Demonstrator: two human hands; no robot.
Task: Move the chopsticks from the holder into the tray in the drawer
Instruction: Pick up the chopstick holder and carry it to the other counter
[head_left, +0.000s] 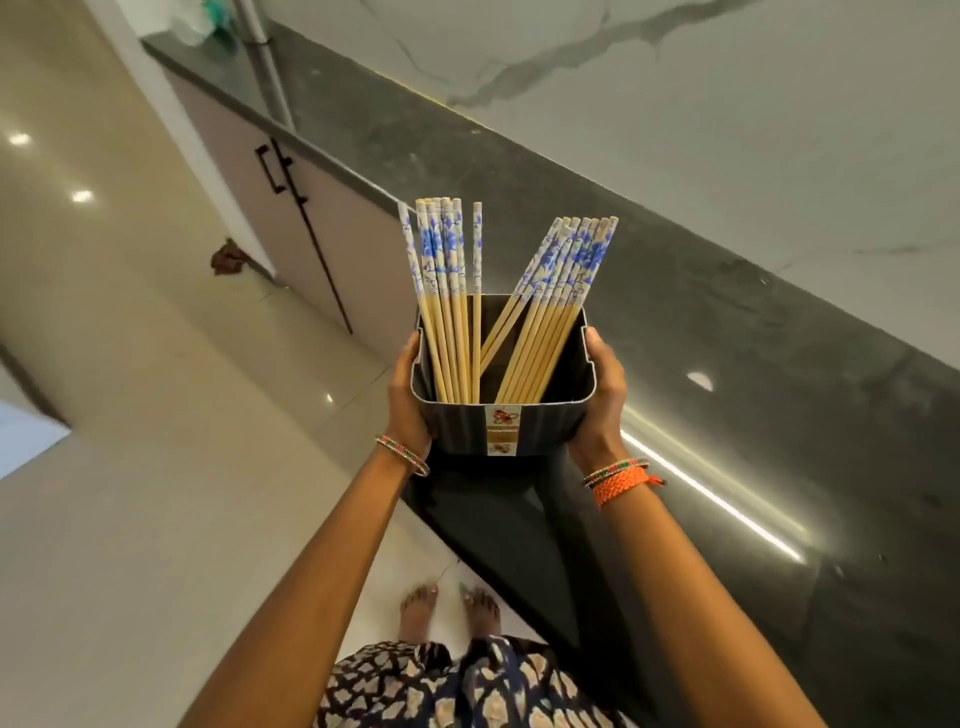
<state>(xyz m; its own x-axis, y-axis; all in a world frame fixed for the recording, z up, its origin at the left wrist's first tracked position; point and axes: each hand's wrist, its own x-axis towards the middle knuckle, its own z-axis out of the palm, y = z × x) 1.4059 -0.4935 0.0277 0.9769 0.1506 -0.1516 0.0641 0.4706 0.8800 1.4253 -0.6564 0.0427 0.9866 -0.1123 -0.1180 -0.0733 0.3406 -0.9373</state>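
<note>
Both hands, left hand (410, 395) and right hand (602, 400), grip the dark holder (501, 428) with curled fingers above the surface (727, 364) edge. The chopsticks (550, 312), blue-flowered on top and plain wood below, stand inside, tops pointing up.

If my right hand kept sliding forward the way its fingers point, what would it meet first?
Probably nothing soon: the right hand holds the holder by its side, and beyond its fingers lies only the counter, though depth is unclear.
</note>
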